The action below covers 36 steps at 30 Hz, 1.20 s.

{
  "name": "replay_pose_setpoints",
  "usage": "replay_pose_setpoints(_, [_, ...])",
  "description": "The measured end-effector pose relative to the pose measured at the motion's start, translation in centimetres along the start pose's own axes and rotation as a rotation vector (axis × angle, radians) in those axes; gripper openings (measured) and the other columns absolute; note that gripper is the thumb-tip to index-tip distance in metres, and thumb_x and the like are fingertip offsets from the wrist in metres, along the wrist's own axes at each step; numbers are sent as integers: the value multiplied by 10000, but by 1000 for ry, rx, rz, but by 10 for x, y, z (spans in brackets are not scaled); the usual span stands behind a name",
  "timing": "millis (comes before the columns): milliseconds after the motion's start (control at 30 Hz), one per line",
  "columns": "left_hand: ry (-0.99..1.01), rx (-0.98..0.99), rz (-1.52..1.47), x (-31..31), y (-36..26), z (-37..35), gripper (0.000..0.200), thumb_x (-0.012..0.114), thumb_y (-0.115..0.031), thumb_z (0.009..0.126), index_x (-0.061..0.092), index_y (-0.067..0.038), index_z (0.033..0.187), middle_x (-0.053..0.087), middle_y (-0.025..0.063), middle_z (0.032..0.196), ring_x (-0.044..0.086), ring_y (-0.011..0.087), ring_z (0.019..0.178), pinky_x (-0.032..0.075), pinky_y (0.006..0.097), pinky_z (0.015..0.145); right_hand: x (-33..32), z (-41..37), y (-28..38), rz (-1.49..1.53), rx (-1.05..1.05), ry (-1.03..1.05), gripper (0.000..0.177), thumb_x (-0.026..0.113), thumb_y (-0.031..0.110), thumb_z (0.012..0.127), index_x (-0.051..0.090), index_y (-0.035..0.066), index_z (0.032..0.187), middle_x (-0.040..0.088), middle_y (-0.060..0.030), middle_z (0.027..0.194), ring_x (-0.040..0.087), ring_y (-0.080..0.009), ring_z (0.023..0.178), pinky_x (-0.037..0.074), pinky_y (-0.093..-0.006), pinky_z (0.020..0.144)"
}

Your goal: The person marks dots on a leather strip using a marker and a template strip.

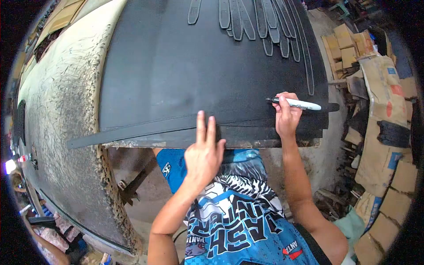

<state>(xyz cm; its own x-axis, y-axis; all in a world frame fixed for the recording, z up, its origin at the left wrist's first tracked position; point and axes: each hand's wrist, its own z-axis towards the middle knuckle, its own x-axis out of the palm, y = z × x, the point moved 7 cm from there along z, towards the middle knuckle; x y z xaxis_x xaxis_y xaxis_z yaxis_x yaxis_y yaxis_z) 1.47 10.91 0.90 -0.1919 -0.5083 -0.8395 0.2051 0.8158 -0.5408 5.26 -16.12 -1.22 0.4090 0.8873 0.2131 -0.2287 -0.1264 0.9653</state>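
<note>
A large black sheet (168,66), which looks like leather, covers the work table. Along its near edge lies a long black strip (145,126), its left end sticking out past the sheet. My left hand (204,152) presses on this strip with two fingers stretched out and the thumb apart. Between the thumb and fingers of my right hand (288,117) is a white marker (304,105). Its black tip points left, close over the sheet near the strip's right part.
Several black straps (237,22) with stitched-looking edges lie at the far side of the sheet. A worn, pale rounded surface (62,97) adjoins on the left. Cardboard boxes (344,35) and flattened cardboard (380,88) are stacked at right. Part of another person (48,247) shows at lower left.
</note>
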Motion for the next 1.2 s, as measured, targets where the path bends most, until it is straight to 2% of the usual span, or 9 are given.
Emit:
replay_pose_setpoints(100, [2, -92, 71, -12, 23, -8, 650, 702, -267, 896, 461, -16, 1445, 296, 228, 1589, 716, 362, 735, 569, 405, 587, 1, 0, 0, -46, -5, -17, 44, 604, 21, 955, 639, 2, 937, 617, -43, 873, 526, -62, 665, 516, -237, 647])
replay_pose_setpoints(167, [-39, -62, 49, -17, 27, -10, 633, 703, -266, 897, 475, -16, 1433, 313, 224, 1583, 707, 354, 698, 563, 395, 574, 3, 1, 1, -54, -13, -11, 44, 607, 23, 956, 638, 2, 934, 613, -37, 865, 522, -58, 664, 517, -235, 647])
replay_pose_setpoints(367, [-79, -57, 43, -12, 21, -6, 627, 688, -303, 910, 475, -25, 1430, 337, 217, 1572, 701, 359, 680, 562, 402, 547, 20, -15, 19, -258, -127, 212, 65, 598, -45, 926, 578, 15, 909, 608, -67, 919, 532, -76, 725, 459, -219, 637])
replay_pose_setpoints(433, [-76, -62, 79, -11, 22, -6, 628, 683, -312, 914, 472, -29, 1432, 338, 199, 1577, 703, 357, 682, 565, 401, 551, 20, -19, 21, -281, -143, 236, 109, 601, -82, 891, 568, 20, 868, 601, -69, 854, 538, -106, 728, 439, -254, 644])
replay_pose_setpoints(533, [-67, -58, 81, -14, 22, -5, 605, 689, -298, 910, 493, -28, 1414, 342, 186, 1578, 702, 348, 676, 564, 396, 558, 12, -22, 9, -302, -90, 303, 99, 621, -66, 881, 582, 17, 843, 591, -56, 792, 527, -109, 720, 430, -267, 643])
replay_pose_setpoints(567, [-81, -49, 82, -13, 22, -5, 595, 694, -282, 908, 500, -23, 1407, 347, 189, 1575, 702, 347, 679, 562, 394, 557, 13, -23, 8, -342, -147, 325, 93, 629, -54, 878, 588, 17, 835, 590, -52, 791, 521, -102, 702, 418, -267, 618])
replay_pose_setpoints(867, [-79, -37, 125, -13, 19, -4, 598, 703, -261, 902, 499, -12, 1406, 358, 201, 1566, 698, 349, 682, 559, 379, 556, 15, -24, 8, -358, -87, 343, 112, 638, -48, 861, 592, 25, 789, 569, -34, 741, 499, -94, 631, 387, -267, 548])
replay_pose_setpoints(1133, [-68, -49, 127, -10, 18, -3, 647, 709, -267, 893, 467, 0, 1430, 333, 206, 1578, 695, 354, 674, 558, 393, 553, 20, -24, 13, -486, -259, 382, 116, 647, -46, 846, 579, 32, 792, 593, -47, 765, 510, -110, 637, 400, -265, 559])
replay_pose_setpoints(1200, [-43, -50, 116, -5, 11, -2, 683, 710, -274, 888, 438, 9, 1446, 322, 206, 1584, 691, 354, 665, 557, 397, 549, 8, -19, 10, -314, -136, 279, 114, 640, -38, 852, 569, 37, 804, 601, -52, 774, 504, -113, 641, 399, -259, 564])
